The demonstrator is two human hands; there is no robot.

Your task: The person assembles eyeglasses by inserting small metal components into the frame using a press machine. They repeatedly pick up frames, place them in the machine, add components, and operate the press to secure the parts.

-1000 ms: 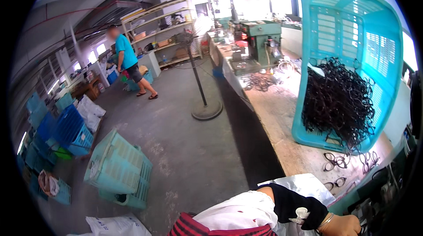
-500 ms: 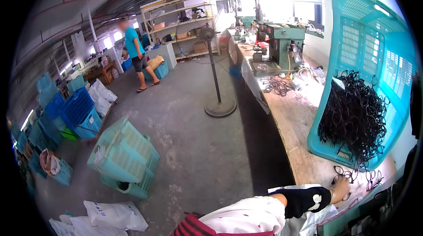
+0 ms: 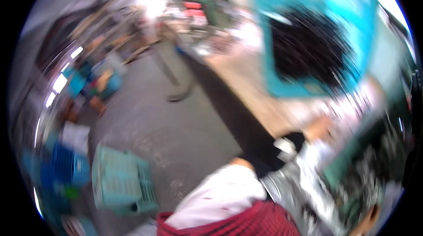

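Motion smears the whole view. My left hand (image 3: 319, 128), below a white sleeve and a black cuff, reaches onto the workbench (image 3: 242, 84) just below a turquoise crate (image 3: 288, 90). Its fingers are too blurred to tell whether they hold anything. A dark heap of black eyeglass frames (image 3: 308, 46) lies in the tilted crate. Other small pieces near the hand are streaked beyond recognition. At the lower right edge my right hand (image 3: 369, 222) shows only in part, beside dark green machinery (image 3: 348, 163); its fingers cannot be made out.
Silvery sheeting (image 3: 304, 183) lies by my left forearm. On the floor at left stand a pale turquoise crate (image 3: 116, 178) and blue crates (image 3: 68, 163). A fan's base (image 3: 179, 96) stands beyond. A blurred person in blue (image 3: 77, 81) is at far left.
The view has swung right and downward, so the crate and bench appear farther left and higher. My right hand has come into view at the lower right. My left hand remains over the bench.
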